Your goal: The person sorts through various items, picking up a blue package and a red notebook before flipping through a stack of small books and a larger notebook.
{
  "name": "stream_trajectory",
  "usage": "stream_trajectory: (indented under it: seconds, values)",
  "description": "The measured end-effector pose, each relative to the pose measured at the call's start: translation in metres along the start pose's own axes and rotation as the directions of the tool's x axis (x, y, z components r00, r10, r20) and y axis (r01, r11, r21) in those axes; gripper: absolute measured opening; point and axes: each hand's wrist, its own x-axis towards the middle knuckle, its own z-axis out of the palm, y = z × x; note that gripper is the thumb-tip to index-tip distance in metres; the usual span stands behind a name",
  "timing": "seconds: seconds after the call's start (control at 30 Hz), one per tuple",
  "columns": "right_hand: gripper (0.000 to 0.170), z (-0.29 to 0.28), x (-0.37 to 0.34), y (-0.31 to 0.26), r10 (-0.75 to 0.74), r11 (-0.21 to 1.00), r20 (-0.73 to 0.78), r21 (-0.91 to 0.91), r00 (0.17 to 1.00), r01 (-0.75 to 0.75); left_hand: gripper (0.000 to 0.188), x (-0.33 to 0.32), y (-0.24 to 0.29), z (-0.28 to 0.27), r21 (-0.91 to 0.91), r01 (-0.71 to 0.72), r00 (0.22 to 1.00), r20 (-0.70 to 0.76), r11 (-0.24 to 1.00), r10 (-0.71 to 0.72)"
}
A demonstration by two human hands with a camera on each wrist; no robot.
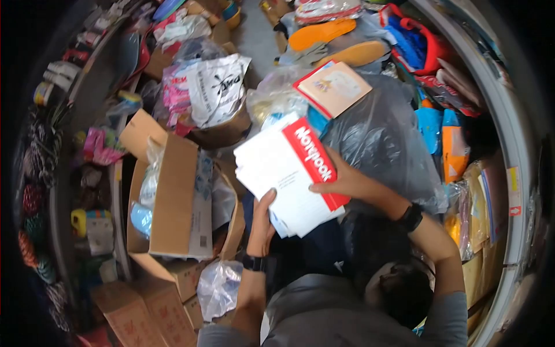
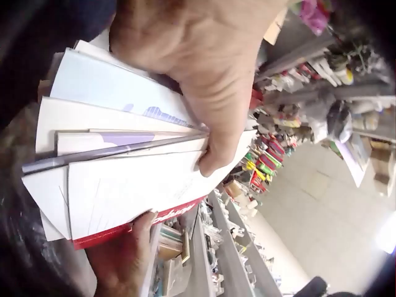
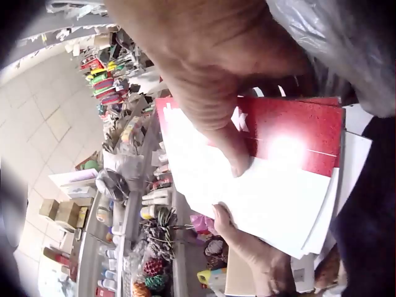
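Observation:
A stack of notebooks is held up in front of the body, the top one white with a red band lettered "Notebook". My left hand grips the stack's lower left side, thumb on the top cover, fingers hidden beneath. On the opposite side my right hand holds the red-banded edge, its thumb lying across the band. In the left wrist view the fanned edges of several notebooks show, some with pale blue and purple covers. The right wrist view shows the red band close under the right thumb.
Beyond the hands, a beige booklet lies on a dark plastic bag. An open cardboard box stands at the left, with a white printed bag behind it. Orange insoles lie at the back. Loaded shelves curve along both sides.

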Motion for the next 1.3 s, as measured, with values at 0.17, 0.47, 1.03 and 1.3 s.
stream_trajectory:
  seconds: [0.17, 0.47, 1.03, 1.3]
  values:
    - [0.086, 0.01, 0.025, -0.037, 0.03, 0.982, 0.241, 0.176, 0.97, -0.074, 0.069, -0.003, 0.056, 0.01, 0.303, -0.162, 0.986, 0.019, 0.939, 0.164]
    - [0.086, 0.063, 0.012, 0.022, -0.134, 0.991, 0.034, 0.031, 0.99, 0.133, 0.07, -0.029, 0.073, -0.038, 0.46, -0.082, 0.997, 0.047, 0.884, 0.068]
    - [0.102, 0.049, -0.008, 0.045, -0.07, 0.992, 0.194, 0.118, 0.978, 0.048, 0.085, -0.033, 0.021, -0.061, 0.632, -0.045, 0.995, 0.095, 0.774, -0.019]
    - [0.103, 0.044, -0.013, 0.046, -0.09, 0.99, 0.198, 0.124, 0.976, 0.066, 0.111, -0.041, 0.009, -0.064, 0.657, -0.072, 0.995, 0.102, 0.75, 0.006]
